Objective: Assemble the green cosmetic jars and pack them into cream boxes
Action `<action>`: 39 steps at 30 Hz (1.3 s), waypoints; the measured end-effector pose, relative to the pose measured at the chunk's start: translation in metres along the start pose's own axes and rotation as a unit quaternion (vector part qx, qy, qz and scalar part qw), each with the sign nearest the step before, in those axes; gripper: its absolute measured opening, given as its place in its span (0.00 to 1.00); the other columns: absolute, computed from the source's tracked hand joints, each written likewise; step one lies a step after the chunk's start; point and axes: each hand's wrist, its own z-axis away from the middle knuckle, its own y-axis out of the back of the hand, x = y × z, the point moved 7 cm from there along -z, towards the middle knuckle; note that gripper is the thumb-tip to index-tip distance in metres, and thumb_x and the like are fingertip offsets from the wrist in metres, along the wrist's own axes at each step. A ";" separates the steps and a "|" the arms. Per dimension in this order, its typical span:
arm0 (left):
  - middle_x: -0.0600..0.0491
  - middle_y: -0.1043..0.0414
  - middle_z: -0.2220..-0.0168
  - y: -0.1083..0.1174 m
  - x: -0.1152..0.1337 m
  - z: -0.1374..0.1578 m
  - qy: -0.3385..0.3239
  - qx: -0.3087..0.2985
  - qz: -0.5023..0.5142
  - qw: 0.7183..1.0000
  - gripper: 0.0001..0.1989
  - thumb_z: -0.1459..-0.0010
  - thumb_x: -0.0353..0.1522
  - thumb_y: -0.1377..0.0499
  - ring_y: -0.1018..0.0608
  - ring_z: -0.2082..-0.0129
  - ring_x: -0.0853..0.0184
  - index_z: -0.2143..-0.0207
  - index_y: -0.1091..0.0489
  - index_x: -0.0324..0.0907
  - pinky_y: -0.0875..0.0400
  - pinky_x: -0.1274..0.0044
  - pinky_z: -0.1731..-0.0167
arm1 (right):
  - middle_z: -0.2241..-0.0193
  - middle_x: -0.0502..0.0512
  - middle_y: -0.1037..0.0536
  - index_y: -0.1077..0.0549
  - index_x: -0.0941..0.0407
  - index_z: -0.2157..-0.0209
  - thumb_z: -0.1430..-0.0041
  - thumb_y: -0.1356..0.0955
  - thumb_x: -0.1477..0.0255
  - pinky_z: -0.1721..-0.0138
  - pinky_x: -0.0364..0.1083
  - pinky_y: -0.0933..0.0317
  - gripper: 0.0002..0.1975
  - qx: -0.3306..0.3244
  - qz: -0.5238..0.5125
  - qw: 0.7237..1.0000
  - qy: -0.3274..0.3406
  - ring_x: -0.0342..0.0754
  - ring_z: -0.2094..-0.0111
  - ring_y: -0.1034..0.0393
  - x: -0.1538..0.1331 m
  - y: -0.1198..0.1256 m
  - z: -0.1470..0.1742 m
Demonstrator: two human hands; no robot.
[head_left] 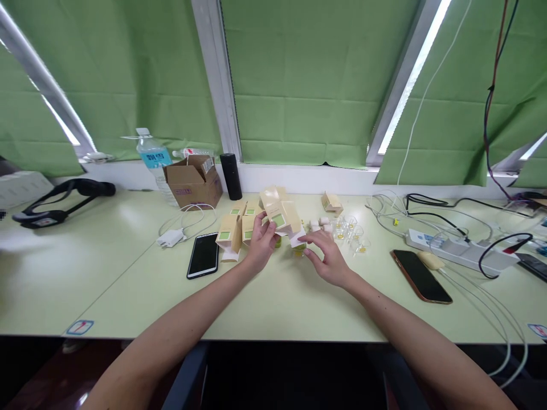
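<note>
Nearest my cam: two bare forearms (pixel 188 324), coming in from the bottom L & R over the table (pixel 299 310). Just past the front edge, a small sticker (pixel 80 327), L side. Dark phone (pixel 421 276) lies flat on the R; 2nd phone (pixel 203 256) on the L, next to the cartons.

Mid-table, L hand (pixel 262 245) has a tan carton (pixel 280 212) gripped, thumb on the near side, carton tilted & raised above the tabletop. R hand (pixel 327 259) is at its white flap, forefinger on/at it, thumb apart; can't tell if it's actually pinching. Greenish bit shows under the flap, mostly hidden.

L of the L hand: more tan cartons (pixel 226 226) w/ green windows, grouped close. R of the held one: clear cups (pixel 361 246) w/ yellow inside, white pieces (pixel 314 224) beside them. Power strip (pixel 504 262) far R amid cables; white charger (pixel 171 238) L.

Farther back: small carton (pixel 332 203) behind the cups, brown box (pixel 190 187) w/ top flaps up, water bottle (pixel 152 154) next to it, black cylinder (pixel 231 176) upright, black headset (pixel 43 218) far L. Green blinds (pixel 307 85) behind it all.
</note>
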 end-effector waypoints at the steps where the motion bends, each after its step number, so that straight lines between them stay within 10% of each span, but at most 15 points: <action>1: 0.50 0.24 0.47 0.000 0.000 0.001 0.000 -0.002 -0.004 1.000 0.28 0.39 0.53 0.38 0.19 0.52 0.63 0.46 0.43 0.52 0.23 0.71 0.58 | 0.54 0.58 0.20 0.26 0.47 0.48 0.31 0.36 0.62 0.45 0.63 0.36 0.13 0.003 0.005 1.000 0.000 0.60 0.52 0.28 0.000 0.000 0.001; 13: 0.51 0.26 0.55 -0.019 -0.001 0.015 0.014 -0.069 -0.016 0.997 0.32 0.46 0.51 0.30 0.20 0.56 0.64 0.52 0.43 0.48 0.25 0.72 0.58 | 0.31 0.59 0.51 0.45 0.39 0.31 0.30 0.34 0.62 0.39 0.63 0.30 0.29 0.016 -0.123 0.992 0.024 0.55 0.43 0.29 0.002 0.001 0.002; 22: 0.48 0.30 0.48 -0.026 0.000 0.021 -0.027 -0.079 -0.066 0.994 0.31 0.39 0.51 0.35 0.21 0.55 0.65 0.45 0.48 0.51 0.25 0.71 0.54 | 0.33 0.57 0.48 0.30 0.42 0.40 0.30 0.34 0.61 0.39 0.61 0.27 0.18 0.038 -0.154 0.987 0.022 0.60 0.30 0.45 -0.002 0.003 0.002; 28: 0.44 0.44 0.34 -0.026 0.010 0.027 -0.089 -0.118 -0.128 0.981 0.24 0.32 0.50 0.43 0.24 0.57 0.67 0.39 0.38 0.52 0.24 0.71 0.56 | 0.35 0.57 0.47 0.28 0.41 0.41 0.32 0.30 0.60 0.41 0.59 0.27 0.20 0.033 -0.242 0.970 -0.009 0.49 0.51 0.26 0.012 0.002 -0.001; 39: 0.45 0.48 0.35 -0.026 0.006 0.029 -0.112 -0.119 -0.149 0.975 0.20 0.37 0.42 0.34 0.24 0.60 0.70 0.44 0.28 0.50 0.23 0.69 0.53 | 0.43 0.55 0.43 0.26 0.40 0.42 0.37 0.26 0.60 0.47 0.56 0.24 0.22 0.038 -0.324 0.945 -0.027 0.47 0.55 0.25 0.018 -0.002 -0.003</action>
